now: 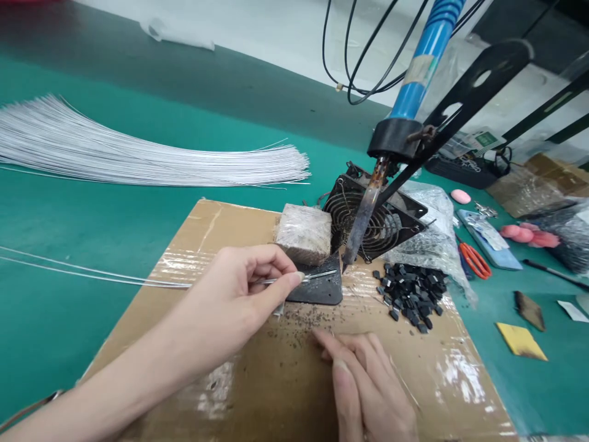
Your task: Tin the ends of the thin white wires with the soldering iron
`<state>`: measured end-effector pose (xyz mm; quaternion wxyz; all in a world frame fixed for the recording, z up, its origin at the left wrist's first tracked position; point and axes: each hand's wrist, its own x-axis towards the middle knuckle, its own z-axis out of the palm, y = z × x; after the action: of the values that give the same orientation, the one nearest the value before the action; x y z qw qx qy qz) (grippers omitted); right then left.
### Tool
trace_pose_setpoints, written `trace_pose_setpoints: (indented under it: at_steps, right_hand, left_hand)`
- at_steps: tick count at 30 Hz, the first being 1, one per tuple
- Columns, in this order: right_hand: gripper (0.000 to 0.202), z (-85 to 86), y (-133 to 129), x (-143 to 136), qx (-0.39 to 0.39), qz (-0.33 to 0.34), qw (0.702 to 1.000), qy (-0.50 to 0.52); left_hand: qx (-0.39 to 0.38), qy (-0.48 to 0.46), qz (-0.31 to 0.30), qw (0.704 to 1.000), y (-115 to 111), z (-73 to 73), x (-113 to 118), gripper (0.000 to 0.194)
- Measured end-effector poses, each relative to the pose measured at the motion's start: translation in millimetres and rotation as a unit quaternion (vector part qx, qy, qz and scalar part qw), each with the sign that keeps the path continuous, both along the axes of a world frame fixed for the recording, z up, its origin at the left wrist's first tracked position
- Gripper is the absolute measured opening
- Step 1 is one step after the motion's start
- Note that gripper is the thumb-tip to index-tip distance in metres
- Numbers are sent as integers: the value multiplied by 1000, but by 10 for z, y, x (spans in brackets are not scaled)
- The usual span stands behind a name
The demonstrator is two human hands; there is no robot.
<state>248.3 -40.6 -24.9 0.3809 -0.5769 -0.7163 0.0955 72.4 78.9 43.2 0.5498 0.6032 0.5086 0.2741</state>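
My left hand (239,294) pinches thin white wires (92,273) between thumb and fingers; their bare tips (322,274) reach over a dark metal plate (319,288) toward the tip of a mounted soldering iron (363,215) with a blue handle. My right hand (368,387) rests flat on the taped cardboard sheet (257,380), fingers together, holding nothing. A pile of several small black parts (411,294) lies to the right of the plate.
A wrapped block (304,233) and a black fan (375,215) stand behind the plate. A large bundle of white wires (138,153) lies at the left on the green table (92,215). Orange scissors (473,258), plastic bags, pink pieces and a yellow pad (519,341) are at the right.
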Motion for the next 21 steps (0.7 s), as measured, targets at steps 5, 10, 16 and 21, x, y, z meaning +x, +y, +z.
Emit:
trace_pose_setpoints:
  at_steps: [5,10,16,21]
  right_hand:
    - [32,-64,162,-107,50,-16,995,-86]
    - [39,-57,161,-195,33,-25,983,-181]
    - [36,-115,183,-324,67,28,989,-125]
    - [32,-148,152,-205,58,6,995,-76]
  left_hand:
    - [-6,-4,4,1000,-6,4,-13,23]
    - [-12,-7,-1,1000,-24,33,18,26]
    - [5,-12,5,1000,-13,31,2,22]
    - [4,-26,15,1000,-16,25,-21,23]
